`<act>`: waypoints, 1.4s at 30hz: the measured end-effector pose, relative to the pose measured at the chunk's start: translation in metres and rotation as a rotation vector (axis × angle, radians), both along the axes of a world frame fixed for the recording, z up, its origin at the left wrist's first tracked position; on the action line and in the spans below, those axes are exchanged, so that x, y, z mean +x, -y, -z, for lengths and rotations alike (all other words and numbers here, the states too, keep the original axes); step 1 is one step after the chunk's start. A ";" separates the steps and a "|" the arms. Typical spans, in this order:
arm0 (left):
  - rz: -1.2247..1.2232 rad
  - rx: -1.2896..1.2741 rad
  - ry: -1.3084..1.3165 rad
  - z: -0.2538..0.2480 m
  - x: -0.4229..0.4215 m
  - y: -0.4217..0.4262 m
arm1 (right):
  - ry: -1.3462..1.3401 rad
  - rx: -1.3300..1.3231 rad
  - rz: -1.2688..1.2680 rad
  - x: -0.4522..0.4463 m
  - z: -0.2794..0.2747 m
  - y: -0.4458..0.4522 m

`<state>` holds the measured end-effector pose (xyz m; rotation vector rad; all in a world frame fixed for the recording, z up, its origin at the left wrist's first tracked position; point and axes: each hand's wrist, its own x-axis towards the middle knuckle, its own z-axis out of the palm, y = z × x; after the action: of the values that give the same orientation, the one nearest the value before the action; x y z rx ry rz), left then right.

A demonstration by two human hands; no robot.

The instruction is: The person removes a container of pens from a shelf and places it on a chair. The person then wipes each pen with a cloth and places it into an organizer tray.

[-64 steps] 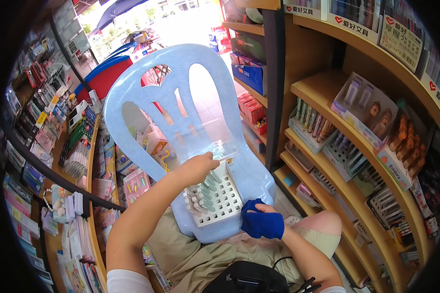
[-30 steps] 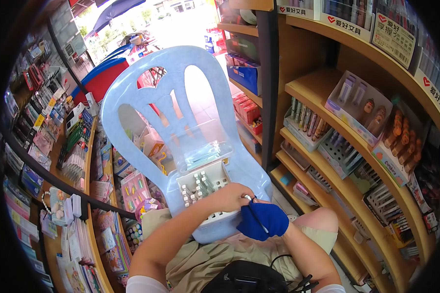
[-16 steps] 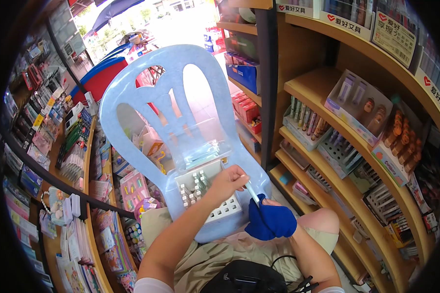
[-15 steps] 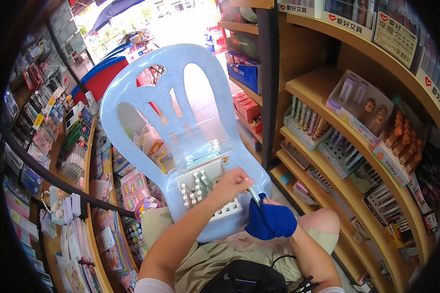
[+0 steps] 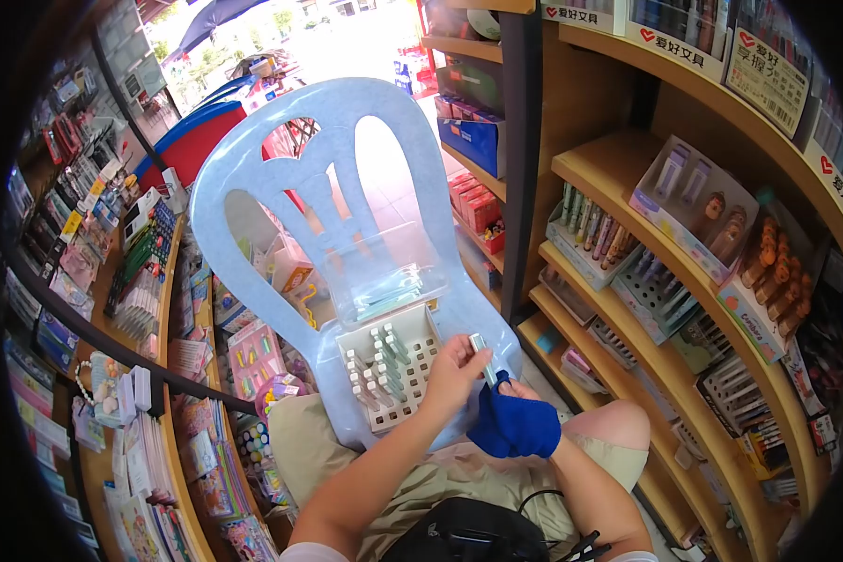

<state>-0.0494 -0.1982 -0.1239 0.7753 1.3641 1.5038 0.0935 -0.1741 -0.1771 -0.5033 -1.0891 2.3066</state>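
My left hand pinches the upper part of a pale pen, just above the right side of a pen box. A blue cloth is bunched in my right hand, wrapped around the pen's lower end; most of those fingers are hidden by the cloth. The white pen box has a grid of square holes and rests on the seat of a light blue plastic chair. Several pale green pens with white tops stand in its left half. Its clear lid is raised behind it.
Wooden shelves with boxes of pens curve along my right. On the left, racks hold stationery and packets. A black bag lies on my lap. Behind the chair is a bright doorway with a red and blue object.
My left hand has moved slightly down along with the pen, whose top now shows above the fingers. The cloth has shifted a little left, and the box's right-hand holes are more exposed.
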 end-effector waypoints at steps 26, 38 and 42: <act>0.125 0.316 -1.215 -0.011 0.017 0.030 | 0.774 1.362 0.509 0.011 -0.036 -0.004; 0.314 0.337 -1.027 0.017 0.035 0.039 | 0.316 0.027 0.367 0.011 0.004 -0.014; 0.356 0.239 -0.766 -0.004 0.031 0.037 | -0.045 -0.334 0.287 0.006 0.022 -0.015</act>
<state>-0.0179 -0.2355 -0.1195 1.7729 1.4721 1.1273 0.0999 -0.1592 -0.1988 -0.6826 -0.5656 2.2338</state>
